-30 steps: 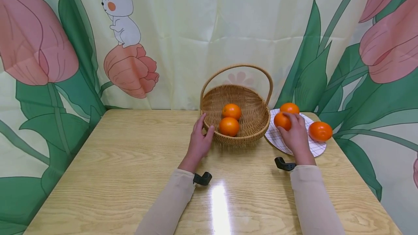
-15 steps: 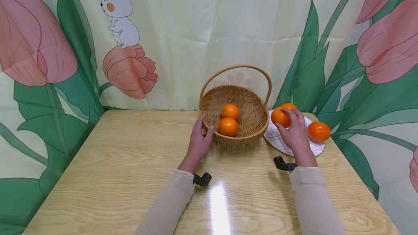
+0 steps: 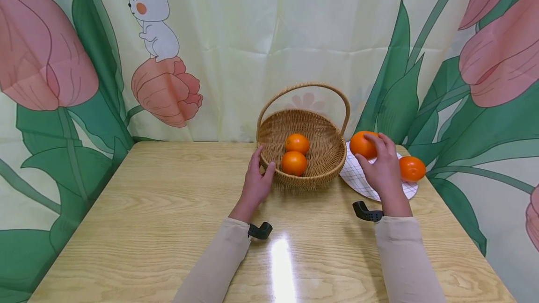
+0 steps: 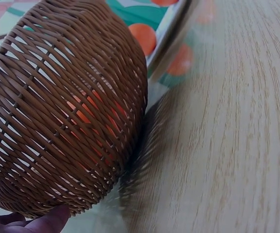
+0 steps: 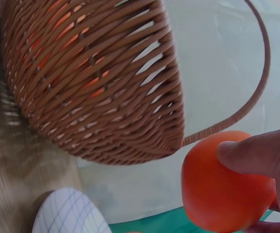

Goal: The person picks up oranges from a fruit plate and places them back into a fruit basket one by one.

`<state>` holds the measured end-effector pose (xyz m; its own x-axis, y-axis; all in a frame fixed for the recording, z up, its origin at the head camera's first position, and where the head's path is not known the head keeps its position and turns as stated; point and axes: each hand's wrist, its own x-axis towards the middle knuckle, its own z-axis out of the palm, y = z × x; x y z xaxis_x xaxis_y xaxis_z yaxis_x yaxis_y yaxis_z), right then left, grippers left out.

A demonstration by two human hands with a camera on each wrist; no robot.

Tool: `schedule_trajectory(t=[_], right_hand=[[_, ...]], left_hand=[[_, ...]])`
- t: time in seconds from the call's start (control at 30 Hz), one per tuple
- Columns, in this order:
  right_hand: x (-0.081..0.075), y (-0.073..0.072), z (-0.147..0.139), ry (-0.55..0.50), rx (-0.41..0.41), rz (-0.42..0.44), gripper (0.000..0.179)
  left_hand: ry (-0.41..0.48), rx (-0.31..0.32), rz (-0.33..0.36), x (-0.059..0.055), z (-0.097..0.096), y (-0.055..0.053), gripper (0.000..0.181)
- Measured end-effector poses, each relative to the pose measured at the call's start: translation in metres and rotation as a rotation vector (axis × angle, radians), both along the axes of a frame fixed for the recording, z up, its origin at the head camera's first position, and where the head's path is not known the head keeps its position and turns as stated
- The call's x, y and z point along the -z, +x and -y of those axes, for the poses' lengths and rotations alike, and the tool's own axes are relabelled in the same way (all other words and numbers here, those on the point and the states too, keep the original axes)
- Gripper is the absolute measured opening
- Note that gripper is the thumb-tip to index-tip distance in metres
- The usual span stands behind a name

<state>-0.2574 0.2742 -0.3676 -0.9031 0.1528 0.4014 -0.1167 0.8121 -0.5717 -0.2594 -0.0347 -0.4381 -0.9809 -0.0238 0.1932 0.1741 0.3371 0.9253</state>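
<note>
In the head view my right hand [image 3: 384, 167] pinches an orange [image 3: 364, 145] between thumb and fingers. Seen from the right wrist, this smooth orange [image 5: 222, 184] is raised near the rim of the wicker basket [image 5: 106, 97]. Two more oranges [image 3: 294, 163] lie inside the basket [image 3: 324, 144]. My left hand [image 3: 258, 183] holds the basket's front left rim; its thumb [image 4: 55, 221] presses the weave in the left wrist view, while the other fingers are mostly cut off. Under my right hand is a checked white plate [image 3: 355, 179], with another orange [image 3: 412, 169] at its right edge.
The basket's tall handle [image 3: 309, 84] arches over its opening. Everything stands on a light wooden table [image 3: 181, 200], whose back edge meets a printed curtain [image 3: 236, 60]. The plate sits close to the table's right edge.
The orange in my right hand has risen off the plate, moving slightly back, and now covers the orange behind it. My left hand and the basket stay in place.
</note>
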Motion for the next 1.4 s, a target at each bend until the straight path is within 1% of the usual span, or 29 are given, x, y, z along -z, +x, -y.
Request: schedule_trajectory(t=[0.37,0.53,0.7,0.87,1.2,1.4], right_hand=[[-0.011,0.01,0.013,0.018,-0.029,-0.05,0.054],[-0.014,0.013,0.021,0.035,-0.056,-0.082,0.053],[-0.013,0.013,0.027,0.041,-0.099,-0.132,0.053],[-0.013,0.013,0.031,0.042,-0.141,-0.181,0.052],[-0.009,0.013,0.04,0.05,-0.208,-0.168,0.053],[-0.006,0.012,0.046,0.06,-0.265,-0.198,0.052]], left_hand=[[0.007,0.008,-0.003,-0.001,0.0,0.0,0.06],[0.01,0.01,-0.012,0.0,0.0,0.0,0.06],[-0.005,0.01,-0.003,0.001,0.0,0.0,0.062],[0.005,0.013,-0.009,0.0,0.0,0.0,0.061],[-0.003,0.009,-0.019,0.001,-0.001,0.0,0.063],[-0.004,0.006,-0.02,0.001,-0.001,0.0,0.063]])
